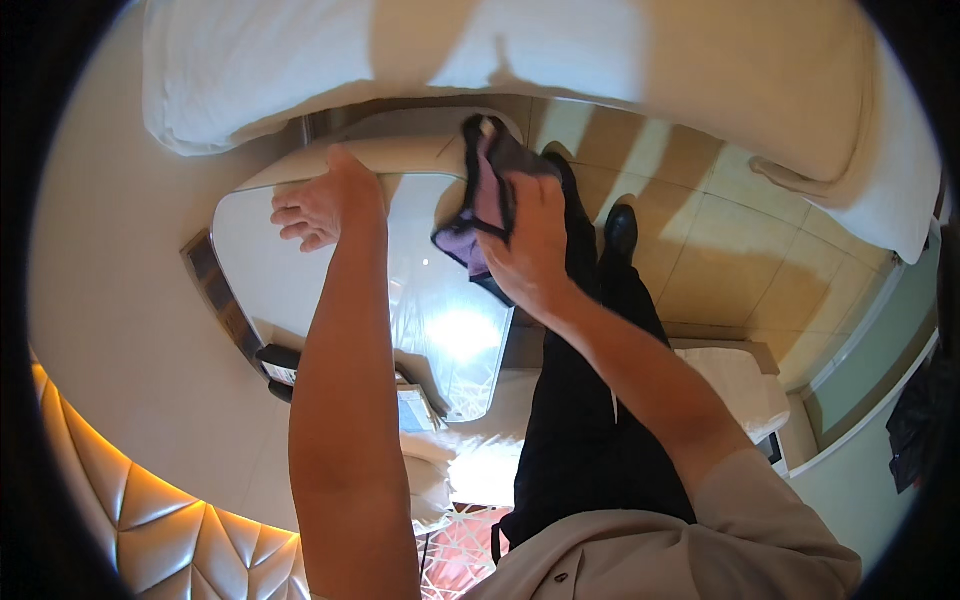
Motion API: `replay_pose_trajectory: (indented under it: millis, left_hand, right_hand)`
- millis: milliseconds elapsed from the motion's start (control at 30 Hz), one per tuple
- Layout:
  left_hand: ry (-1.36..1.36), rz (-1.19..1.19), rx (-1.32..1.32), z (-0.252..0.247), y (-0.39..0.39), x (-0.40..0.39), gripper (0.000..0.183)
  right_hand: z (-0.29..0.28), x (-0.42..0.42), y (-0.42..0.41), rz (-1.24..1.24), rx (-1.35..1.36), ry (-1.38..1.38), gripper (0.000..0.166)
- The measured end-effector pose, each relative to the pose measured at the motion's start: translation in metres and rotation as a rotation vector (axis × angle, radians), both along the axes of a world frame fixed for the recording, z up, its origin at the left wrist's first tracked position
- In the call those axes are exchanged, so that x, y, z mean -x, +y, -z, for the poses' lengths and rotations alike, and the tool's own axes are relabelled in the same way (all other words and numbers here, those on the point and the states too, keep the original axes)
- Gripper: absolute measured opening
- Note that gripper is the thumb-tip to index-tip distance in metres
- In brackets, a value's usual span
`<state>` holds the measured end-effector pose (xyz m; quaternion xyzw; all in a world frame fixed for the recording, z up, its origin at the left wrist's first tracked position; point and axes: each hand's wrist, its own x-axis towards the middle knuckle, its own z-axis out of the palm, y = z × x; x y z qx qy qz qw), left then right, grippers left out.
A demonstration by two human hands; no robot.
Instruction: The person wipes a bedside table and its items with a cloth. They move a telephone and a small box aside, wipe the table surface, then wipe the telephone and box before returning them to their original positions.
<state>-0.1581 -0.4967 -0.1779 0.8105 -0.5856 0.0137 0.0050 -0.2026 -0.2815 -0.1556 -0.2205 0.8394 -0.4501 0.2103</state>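
Observation:
My right hand (534, 244) grips a purple cloth (487, 180) with dark edging, bunched and hanging from the fingers. The cloth is at the right side of a glossy pale tabletop (420, 240), partly over its edge. To the left, my left hand (322, 204) is above the far left part of the tabletop, holding nothing, its fingers apart. Whether it touches the surface cannot be told. A bright light reflects in the tabletop's near part. My left forearm hides some of the surface.
A white-sheeted bed (510, 52) spans the far side. Close to my left forearm are a black object (279, 371) and a printed booklet or card (416, 409). A padded, lit wall panel (157, 502) is at lower left. My shoe (620, 225) rests on floor tiles (720, 247).

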Motion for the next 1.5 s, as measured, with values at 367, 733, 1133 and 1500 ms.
replay_pose_trajectory:
  millis: [367,733,1133,1500]
  left_hand:
    - [0.072,-0.073,-0.156,-0.016,-0.006,0.007,0.107]
    - [0.103,-0.025,-0.074,-0.006,0.000,0.003,0.104]
    - [0.149,-0.003,0.002,0.005,-0.002,-0.001,0.097]
    - [0.597,0.533,0.077,-0.006,0.026,-0.016,0.064]
  right_hand:
    - [-0.008,-0.023,-0.034,-0.413,-0.064,0.470,0.040]
    - [-0.024,-0.132,0.096,-0.699,-0.014,0.230,0.034]
    - [0.026,-0.052,0.030,0.229,0.146,0.093,0.051]
    - [0.012,-0.207,0.101,0.582,0.070,-0.608,0.039]
